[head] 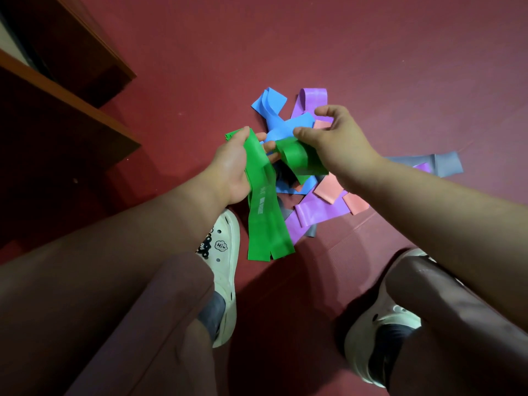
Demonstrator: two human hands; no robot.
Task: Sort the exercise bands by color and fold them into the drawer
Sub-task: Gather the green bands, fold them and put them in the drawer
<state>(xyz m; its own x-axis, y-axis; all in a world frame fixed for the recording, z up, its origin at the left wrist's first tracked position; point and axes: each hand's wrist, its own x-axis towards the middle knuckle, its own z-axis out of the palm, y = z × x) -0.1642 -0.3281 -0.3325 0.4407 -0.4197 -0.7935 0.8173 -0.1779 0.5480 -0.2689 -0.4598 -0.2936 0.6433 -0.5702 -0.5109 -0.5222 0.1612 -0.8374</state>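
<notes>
Crouching over the heap, the person had both hands on one green band [267, 212]. The left hand [233, 167] was clamped on its upper stretch, the long doubled tail hanging down beneath the palm toward a pale clog [225, 252]. The right hand [333, 141], close beside the left, pinched the band's other end, where the rubber bunched into a loose loop between the two. Under and beyond the hands the rest lay mixed on the red floor [371, 52]: blue bands [270, 102], purple bands [313, 97], salmon bands [328, 190] and a grey band [445, 164] out past the right wrist. By my reckoning the job had barely begun (no tidy colour stack showed anywhere). Sorting, folding and stowing all remained. Dark wooden furniture [71, 110] stood off beyond the left hand; whether it held the drawer I could not tell.
</notes>
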